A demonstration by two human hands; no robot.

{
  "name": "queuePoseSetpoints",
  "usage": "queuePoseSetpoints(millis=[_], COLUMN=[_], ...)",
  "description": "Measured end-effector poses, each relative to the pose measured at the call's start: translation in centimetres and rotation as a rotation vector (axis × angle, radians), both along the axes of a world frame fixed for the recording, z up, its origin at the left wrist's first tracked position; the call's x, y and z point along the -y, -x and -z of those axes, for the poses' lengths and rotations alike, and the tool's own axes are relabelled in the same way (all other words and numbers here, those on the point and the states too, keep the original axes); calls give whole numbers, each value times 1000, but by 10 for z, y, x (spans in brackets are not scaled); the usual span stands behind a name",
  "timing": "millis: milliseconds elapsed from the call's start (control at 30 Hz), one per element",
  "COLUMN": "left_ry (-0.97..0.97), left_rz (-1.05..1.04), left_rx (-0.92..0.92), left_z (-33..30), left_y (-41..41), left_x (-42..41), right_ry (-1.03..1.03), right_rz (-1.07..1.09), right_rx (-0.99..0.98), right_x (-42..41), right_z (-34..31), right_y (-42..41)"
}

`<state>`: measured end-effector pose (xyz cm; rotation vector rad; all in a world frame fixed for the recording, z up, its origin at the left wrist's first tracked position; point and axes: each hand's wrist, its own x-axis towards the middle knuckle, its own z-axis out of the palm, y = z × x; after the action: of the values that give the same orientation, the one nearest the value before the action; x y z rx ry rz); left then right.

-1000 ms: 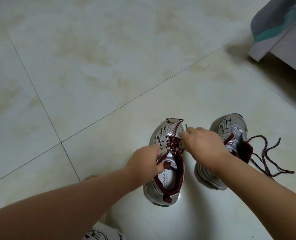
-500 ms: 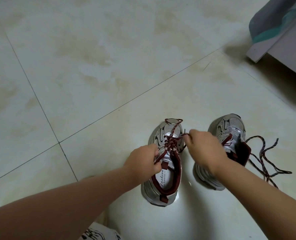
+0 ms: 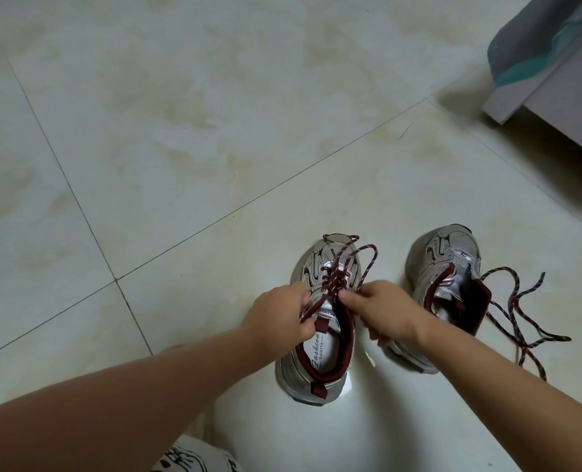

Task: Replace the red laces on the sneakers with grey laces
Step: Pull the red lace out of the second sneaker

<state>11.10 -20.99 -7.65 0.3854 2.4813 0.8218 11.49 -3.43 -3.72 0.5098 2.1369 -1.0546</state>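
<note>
Two silver sneakers with dark red lining stand on the tiled floor. The left sneaker [image 3: 316,369] has its red lace [image 3: 333,282] partly threaded, with a loose loop rising over the toe. My left hand [image 3: 279,318] grips the sneaker's left collar edge. My right hand [image 3: 381,311] pinches the red lace at the middle eyelets. The right sneaker [image 3: 449,260] lies behind my right hand, and its loose red lace [image 3: 517,321] trails over the floor to the right. No grey laces are in view.
Pale glossy floor tiles [image 3: 180,131] spread out in front and to the left. A grey piece of furniture with grey and teal cloth [image 3: 538,52] on it stands at the top right. Patterned fabric [image 3: 194,458] shows at the bottom edge.
My right hand has slid back toward me along the left sneaker, drawing out a longer loop of red lace. My left hand holds its place.
</note>
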Motion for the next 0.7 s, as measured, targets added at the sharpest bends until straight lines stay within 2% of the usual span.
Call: queuePoseSetpoints(millis=[33, 100, 167, 233, 300, 400, 467, 533, 633, 700], left_ry=[-1, 7, 18, 20, 16, 14, 11, 9, 10, 12], left_rz=[2, 8, 12, 8, 4, 3, 4, 5, 6, 7], left_rx=[-1, -3, -8, -6, 1, 1, -1, 1, 0, -2], left_z=[0, -1, 0, 0, 0, -1, -1, -1, 0, 0], left_y=[0, 0, 0, 0, 0, 1, 1, 0, 0, 0], left_x=[0, 1, 1, 1, 0, -1, 0, 1, 1, 1], right_ry=[-17, -119, -188, -126, -57, -75, -66, -140, -342, -421], right_rz=[-35, 0, 195, 390, 390, 51, -99, -109, 89, 128], right_rx=[-21, -195, -405, -528, -456, -118, -23, -150, -441, -469], right_x=[2, 0, -9, -16, -14, -1, 5, 4, -12, -21], right_z=[3, 7, 9, 6, 2, 2, 5, 6, 0, -5], right_y=[-1, 3, 10, 15, 14, 5, 3, 7, 19, 25])
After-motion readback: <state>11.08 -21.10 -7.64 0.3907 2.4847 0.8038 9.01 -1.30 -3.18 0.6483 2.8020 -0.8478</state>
